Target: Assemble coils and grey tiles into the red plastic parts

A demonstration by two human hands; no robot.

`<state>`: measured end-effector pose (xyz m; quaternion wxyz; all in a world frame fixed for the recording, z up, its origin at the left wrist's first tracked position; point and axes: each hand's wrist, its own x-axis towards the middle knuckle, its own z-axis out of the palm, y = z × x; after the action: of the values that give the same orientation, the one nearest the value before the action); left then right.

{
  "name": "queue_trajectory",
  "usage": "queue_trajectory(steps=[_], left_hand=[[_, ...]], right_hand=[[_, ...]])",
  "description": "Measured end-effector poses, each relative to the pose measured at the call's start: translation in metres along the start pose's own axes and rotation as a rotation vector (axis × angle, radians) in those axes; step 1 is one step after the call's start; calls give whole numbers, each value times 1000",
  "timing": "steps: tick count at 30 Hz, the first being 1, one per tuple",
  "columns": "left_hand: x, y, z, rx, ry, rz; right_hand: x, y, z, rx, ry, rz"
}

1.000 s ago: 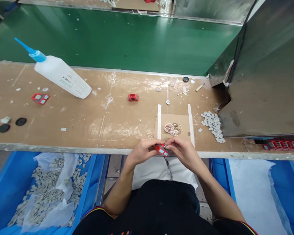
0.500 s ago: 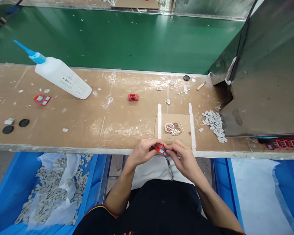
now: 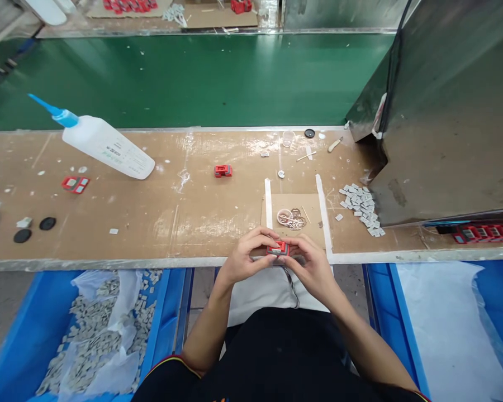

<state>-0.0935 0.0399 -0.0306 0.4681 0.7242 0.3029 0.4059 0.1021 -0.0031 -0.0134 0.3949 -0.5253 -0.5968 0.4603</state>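
Observation:
Close to the bench's front edge, both my hands grip a small red toy vehicle (image 3: 278,248) with grey trim. My left hand (image 3: 248,255) pinches its left end between thumb and fingers. At the other end, my right hand (image 3: 309,262) is closed on it the same way, the thumbs meeting along the near side. Just beyond my hands lies a cardboard mat (image 3: 312,229) with a small round dish (image 3: 284,216), brown wet-looking smears and a thin stick (image 3: 305,214). A similar red piece (image 3: 223,171) rests farther back.
A white glue bottle (image 3: 109,146) with a blue nozzle lies at the left, near another red piece (image 3: 75,184). Small grey tiles (image 3: 362,209) are heaped at the right beside a metal housing (image 3: 448,123). Blue bins (image 3: 8,357) stand below; a green belt (image 3: 201,84) runs behind.
The red toy vehicle has turned from a slant to nearly level in my fingers, and my right fingers have closed farther round it. My view has tilted up slightly.

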Motion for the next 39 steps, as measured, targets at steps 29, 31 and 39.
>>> queue_trajectory(steps=[29, 31, 39], left_hand=[[-5, 0, 6, -38, 30, -193], [-5, 1, 5, -24, 12, -177], [-6, -5, -1, 85, -27, -96]], right_hand=[[2, -4, 9, -295, 67, -251], [5, -5, 5, -344, 16, -270], [15, 1, 4, -364, -42, -338]])
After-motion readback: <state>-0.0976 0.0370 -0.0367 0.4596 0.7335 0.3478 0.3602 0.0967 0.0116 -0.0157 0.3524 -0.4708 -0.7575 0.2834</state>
